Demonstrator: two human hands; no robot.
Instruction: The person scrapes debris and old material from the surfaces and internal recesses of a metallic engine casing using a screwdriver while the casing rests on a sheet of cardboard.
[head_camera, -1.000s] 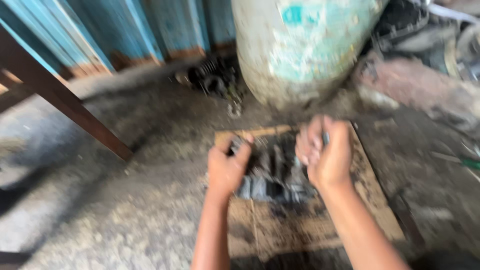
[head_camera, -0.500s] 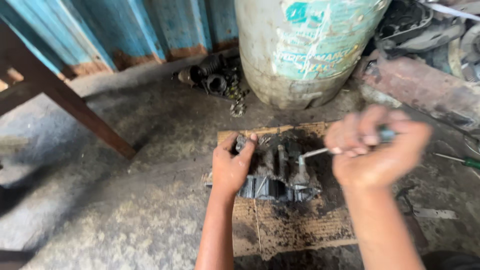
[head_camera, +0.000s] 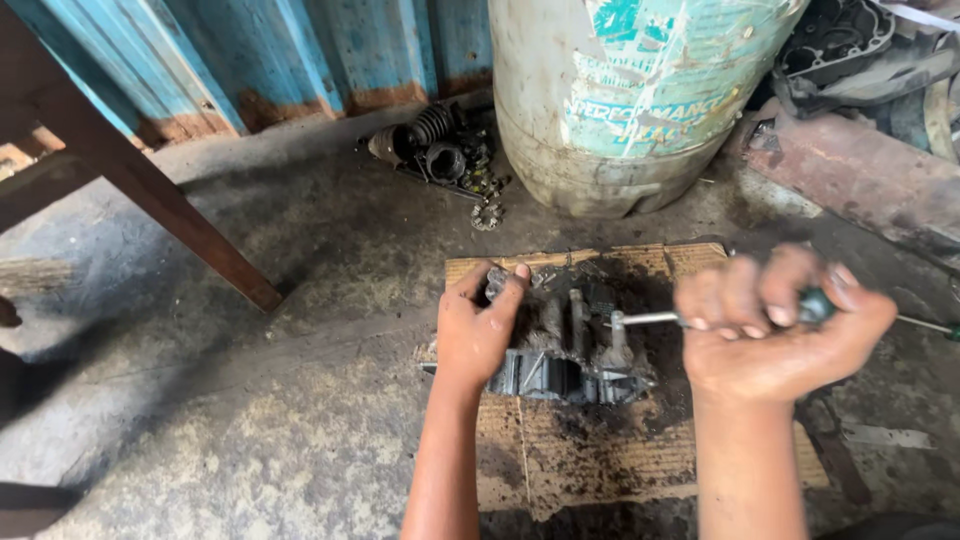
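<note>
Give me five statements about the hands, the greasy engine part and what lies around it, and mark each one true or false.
1. The left hand rests on the greasy engine part. True.
2. The right hand is empty. False: it grips a green-handled tool whose metal shaft reaches to the part.
3. The part sits on a piece of cardboard. True.
4. A red plastic bucket stands behind the part. False: a large pale drum with a torn label stands there.
5. A wooden leg slants across the left of the view. True.
</note>
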